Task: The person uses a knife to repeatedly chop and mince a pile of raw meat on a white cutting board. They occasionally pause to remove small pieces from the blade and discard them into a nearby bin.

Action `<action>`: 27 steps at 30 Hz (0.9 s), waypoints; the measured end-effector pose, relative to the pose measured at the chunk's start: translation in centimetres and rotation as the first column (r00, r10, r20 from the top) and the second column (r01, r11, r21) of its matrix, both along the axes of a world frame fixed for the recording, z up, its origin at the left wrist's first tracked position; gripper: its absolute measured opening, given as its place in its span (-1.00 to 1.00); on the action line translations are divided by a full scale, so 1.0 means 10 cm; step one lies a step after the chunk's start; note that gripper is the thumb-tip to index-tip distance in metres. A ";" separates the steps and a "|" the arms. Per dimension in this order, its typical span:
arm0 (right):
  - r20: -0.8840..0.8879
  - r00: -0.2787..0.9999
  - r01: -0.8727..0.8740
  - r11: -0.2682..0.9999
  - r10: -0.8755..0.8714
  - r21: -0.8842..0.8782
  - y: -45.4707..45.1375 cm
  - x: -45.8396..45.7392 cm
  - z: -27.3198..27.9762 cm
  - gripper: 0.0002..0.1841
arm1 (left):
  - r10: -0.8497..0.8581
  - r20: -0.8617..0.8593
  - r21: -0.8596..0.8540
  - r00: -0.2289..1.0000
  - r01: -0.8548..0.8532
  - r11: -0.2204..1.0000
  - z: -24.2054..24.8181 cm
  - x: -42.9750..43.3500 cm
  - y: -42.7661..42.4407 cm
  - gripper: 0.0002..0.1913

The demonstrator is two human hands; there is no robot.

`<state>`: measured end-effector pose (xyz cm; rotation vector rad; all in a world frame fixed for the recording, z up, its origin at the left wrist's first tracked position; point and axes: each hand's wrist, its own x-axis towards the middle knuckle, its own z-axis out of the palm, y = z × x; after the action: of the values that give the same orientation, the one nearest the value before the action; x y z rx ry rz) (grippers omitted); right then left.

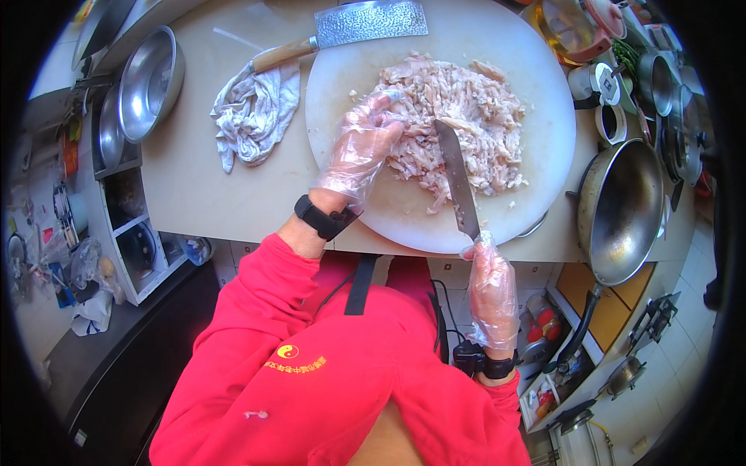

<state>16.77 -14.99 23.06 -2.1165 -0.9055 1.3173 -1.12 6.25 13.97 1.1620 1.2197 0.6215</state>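
A heap of cut pale raw meat covers the middle of a round white cutting board. My left hand, in a clear plastic glove, touches the heap's left edge; whether its fingers pinch a piece, I cannot tell. My right hand, gloved too, grips the handle of a kitchen knife at the board's near edge. The blade slants up and left, its tip over the meat. At the board's far edge lies a cleaver with a wooden handle, whose end rests on a crumpled white cloth.
Metal bowls stand at the left end of the counter. A wok sits at the right, its handle pointing towards me. Behind it are a white canister, a pot and a glass container of yellow liquid.
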 end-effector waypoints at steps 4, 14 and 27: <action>0.009 1.000 0.022 1.000 -0.022 -0.001 -0.01 -0.01 -0.01 -0.69 | 0.082 0.113 -0.096 0.990 -0.071 0.993 0.10 -0.02 0.01 -0.46; 0.019 0.999 0.025 0.997 -0.027 0.074 -0.01 -0.05 -0.03 -0.61 | 0.042 0.120 -0.259 0.992 -0.010 0.966 0.21 -0.22 0.02 -0.45; 0.021 1.000 -0.003 1.000 0.004 -0.022 -0.06 -0.04 0.18 -0.61 | -0.099 -0.173 0.355 0.980 0.155 0.922 0.05 -0.08 -0.09 -0.50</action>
<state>16.35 -15.60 24.88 -2.1496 -0.9075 1.3149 -1.93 5.34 14.47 1.6158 1.1725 0.6907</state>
